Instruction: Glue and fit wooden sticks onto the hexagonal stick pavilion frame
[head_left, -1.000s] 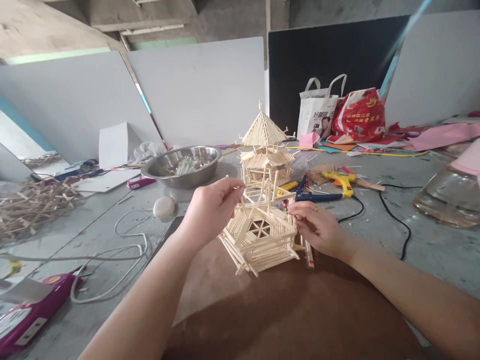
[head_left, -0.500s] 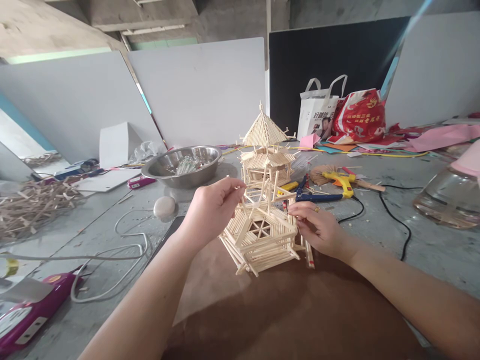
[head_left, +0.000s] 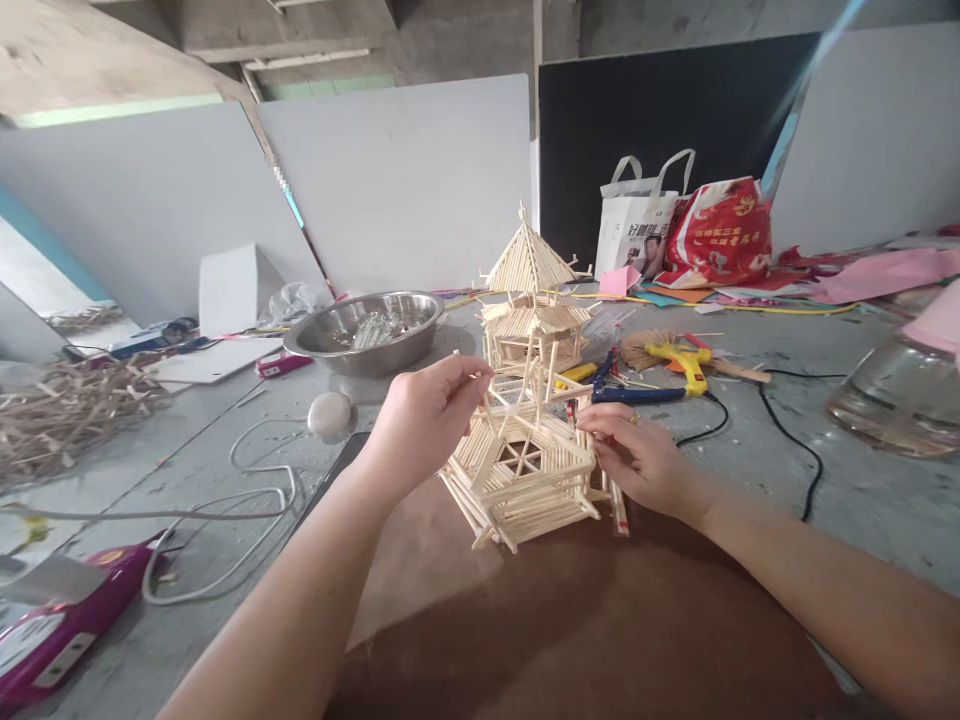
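A pagoda model of pale wooden sticks [head_left: 536, 490] stands on a brown board [head_left: 465, 620] in front of me. It has a six-sided base, an upright stick frame above it, and a pointed roof [head_left: 529, 258] behind and higher up. My left hand [head_left: 439, 415] is closed in a pinch on the left of the frame, its fingertips at a thin stick. On the other side, my right hand [head_left: 637, 455] pinches the model's right edge with thumb and fingers, the fingers partly curled. A ring shows on one finger. The exact grip points are partly hidden.
Behind the model lie a yellow glue gun [head_left: 679, 365] and blue-handled pliers [head_left: 637, 394]. A steel basin [head_left: 364, 335] stands back left. Cables and a purple power strip [head_left: 82, 620] lie at left, a clear jug [head_left: 904, 400] at right. Bags [head_left: 716, 235] stand at the back.
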